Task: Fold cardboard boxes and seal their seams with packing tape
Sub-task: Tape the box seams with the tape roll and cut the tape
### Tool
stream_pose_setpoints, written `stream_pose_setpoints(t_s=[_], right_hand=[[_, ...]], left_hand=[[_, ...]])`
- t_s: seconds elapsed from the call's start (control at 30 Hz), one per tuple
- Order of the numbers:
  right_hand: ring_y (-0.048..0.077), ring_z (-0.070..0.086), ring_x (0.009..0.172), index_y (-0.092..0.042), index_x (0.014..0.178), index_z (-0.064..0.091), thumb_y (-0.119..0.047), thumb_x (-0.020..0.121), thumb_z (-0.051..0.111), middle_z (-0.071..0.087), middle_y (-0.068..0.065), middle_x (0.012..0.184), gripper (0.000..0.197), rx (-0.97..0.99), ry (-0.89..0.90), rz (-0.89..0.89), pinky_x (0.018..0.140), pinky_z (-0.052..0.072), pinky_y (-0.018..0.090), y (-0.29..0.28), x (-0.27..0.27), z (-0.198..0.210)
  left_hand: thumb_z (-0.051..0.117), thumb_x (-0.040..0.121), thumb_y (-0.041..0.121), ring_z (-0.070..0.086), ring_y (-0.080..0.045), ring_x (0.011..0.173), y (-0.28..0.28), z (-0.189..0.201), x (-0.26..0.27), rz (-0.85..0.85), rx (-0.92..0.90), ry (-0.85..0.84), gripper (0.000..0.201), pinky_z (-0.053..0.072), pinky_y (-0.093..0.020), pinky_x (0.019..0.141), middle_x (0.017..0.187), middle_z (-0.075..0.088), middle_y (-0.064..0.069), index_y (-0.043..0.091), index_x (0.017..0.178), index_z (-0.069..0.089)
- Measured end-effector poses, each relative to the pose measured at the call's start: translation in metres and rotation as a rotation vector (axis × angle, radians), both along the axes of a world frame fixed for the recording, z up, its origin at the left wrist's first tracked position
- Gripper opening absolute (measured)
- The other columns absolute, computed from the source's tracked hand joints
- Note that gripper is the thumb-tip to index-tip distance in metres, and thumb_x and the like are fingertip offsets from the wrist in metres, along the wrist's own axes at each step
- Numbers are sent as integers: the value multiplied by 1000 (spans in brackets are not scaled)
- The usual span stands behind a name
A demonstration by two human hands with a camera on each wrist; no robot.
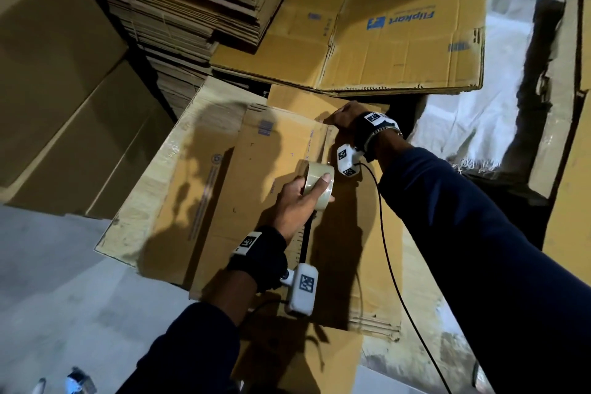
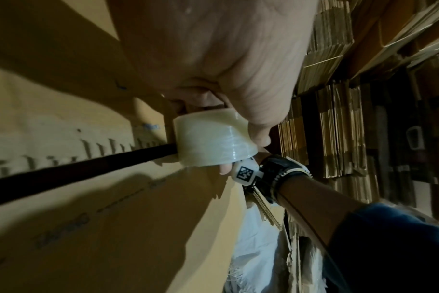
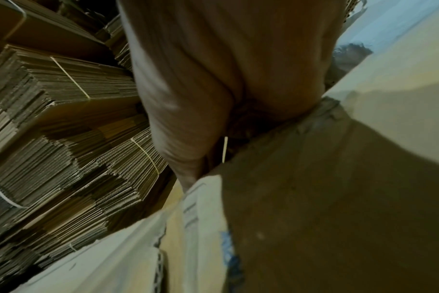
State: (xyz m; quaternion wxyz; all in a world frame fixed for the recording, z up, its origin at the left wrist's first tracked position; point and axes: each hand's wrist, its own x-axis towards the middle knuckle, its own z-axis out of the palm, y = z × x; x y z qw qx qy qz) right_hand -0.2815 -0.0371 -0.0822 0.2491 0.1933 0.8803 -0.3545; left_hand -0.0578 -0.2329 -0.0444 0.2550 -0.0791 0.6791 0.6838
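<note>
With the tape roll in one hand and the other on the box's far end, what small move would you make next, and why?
Probably draw the tape roll back toward the body along the seam. The left hand grips the roll above the box, while the right hand rests on the far end, seemingly anchoring the tape's start.

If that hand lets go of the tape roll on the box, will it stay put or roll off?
Likely to roll: the tape roll is round and, in the left hand, stands on edge over the flat cardboard box. It looks light and smooth, so probably slippery. Laid on its side it should stay.
</note>
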Motion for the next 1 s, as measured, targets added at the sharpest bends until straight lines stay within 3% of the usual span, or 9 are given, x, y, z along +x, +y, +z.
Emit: stream_pose_setpoints(t_s=[0.1, 0.17, 0.33, 0.43, 0.53, 0.6, 0.67, 0.73, 1.0], right_hand=[[32, 67, 109, -6, 125, 69, -50, 85, 81, 70, 12, 123, 61, 121, -98, 91, 90, 54, 37, -3, -2, 7], [32, 70, 95, -15, 115, 73, -64, 77, 79, 73, 10, 109, 62, 260, -100, 124, 90, 58, 45, -1, 1, 9], [27, 69, 80, -6, 98, 72, -30, 91, 67, 72, 11, 90, 26, 307, 62, 122, 58, 47, 28, -4, 18, 11], [26, 70, 96, -11, 104, 79, -18, 94, 66, 75, 8, 99, 18, 177, 235, 79, 76, 54, 31, -10, 23, 15], [30, 71, 98, -28, 100, 76, -48, 102, 52, 78, 7, 102, 32, 104, 390, 237, 89, 57, 42, -10, 41, 19], [33, 62, 121, -32, 128, 65, -61, 107, 29, 67, 13, 131, 51, 237, 317, 523, 104, 46, 49, -8, 58, 13], [37, 42, 139, -25, 160, 29, -55, 109, 21, 36, 13, 162, 60, 473, 277, 765, 108, 33, 61, -5, 73, 1], [35, 39, 139, -20, 165, 11, -56, 108, 17, 31, 9, 163, 68, 577, 342, 775, 105, 34, 61, -6, 83, -6], [30, 31, 150, -15, 165, 12, -60, 105, 9, 39, 6, 161, 75, 690, 380, 802, 115, 26, 62, -11, 83, -1]], left_hand=[[60, 102, 50, 75, -12, 88, -2, -5, 4, 19, 37, -6, 44, 54, -23, 77, 97, 80, -9, 13, 124, 69], [62, 102, 48, 74, -14, 86, -2, -7, 3, 55, 43, 6, 43, 54, -22, 74, 97, 80, -11, 11, 123, 69], [61, 99, 58, 75, -16, 98, 1, -7, 3, 73, 16, -1, 49, 55, -30, 91, 96, 81, -5, 18, 126, 69], [55, 90, 78, 70, -19, 111, 1, -10, 1, 71, 1, -17, 69, 50, -44, 103, 107, 80, 0, 23, 130, 66], [60, 73, 93, 54, -16, 137, 0, -12, -2, 102, 37, -66, 101, 39, -47, 119, 149, 60, 4, 30, 152, 50], [64, 71, 93, 47, -11, 143, 3, -19, 1, 97, 40, -70, 107, 34, -42, 123, 158, 50, 10, 32, 156, 45], [65, 73, 90, 50, -11, 141, 4, -20, 6, 71, 28, -73, 101, 36, -44, 122, 155, 53, 9, 33, 154, 48], [64, 85, 80, 56, -10, 136, 3, -13, 20, 69, 25, -31, 83, 41, -41, 120, 148, 60, 7, 28, 149, 54], [68, 89, 63, 73, -35, 101, -5, 0, 59, 118, -13, 37, 58, 56, -58, 95, 104, 77, -13, 10, 112, 72]])
